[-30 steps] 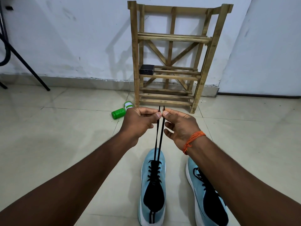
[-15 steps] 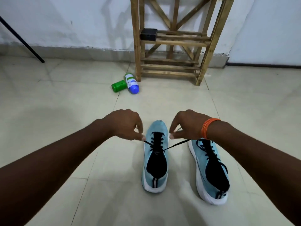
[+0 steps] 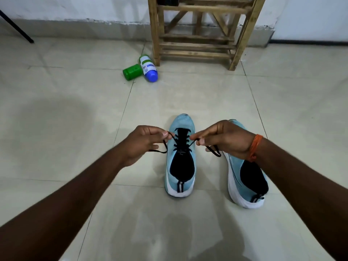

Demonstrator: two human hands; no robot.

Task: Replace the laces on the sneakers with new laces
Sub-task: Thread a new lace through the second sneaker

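Two light blue sneakers stand on the tiled floor, toes pointing away. The left sneaker (image 3: 181, 162) has a black lace (image 3: 180, 143) threaded through its eyelets. My left hand (image 3: 144, 141) pinches one lace end just left of the shoe, and the tip trails below my fingers. My right hand (image 3: 225, 139) pinches the other lace end on the shoe's right, an orange thread band on its wrist. Both ends are drawn sideways and low over the tongue. The right sneaker (image 3: 244, 170) sits partly hidden under my right hand and forearm, so its lacing is out of sight.
A wooden rack (image 3: 197, 31) stands against the wall straight ahead. A green bottle (image 3: 132, 71) and a white bottle with a blue cap (image 3: 148, 68) lie on the floor by its left leg. A dark stand leg (image 3: 17, 28) crosses the far left.
My hands came down from holding the lace ends straight up together and spread apart to either side of the left sneaker. The view tilted down toward the floor.
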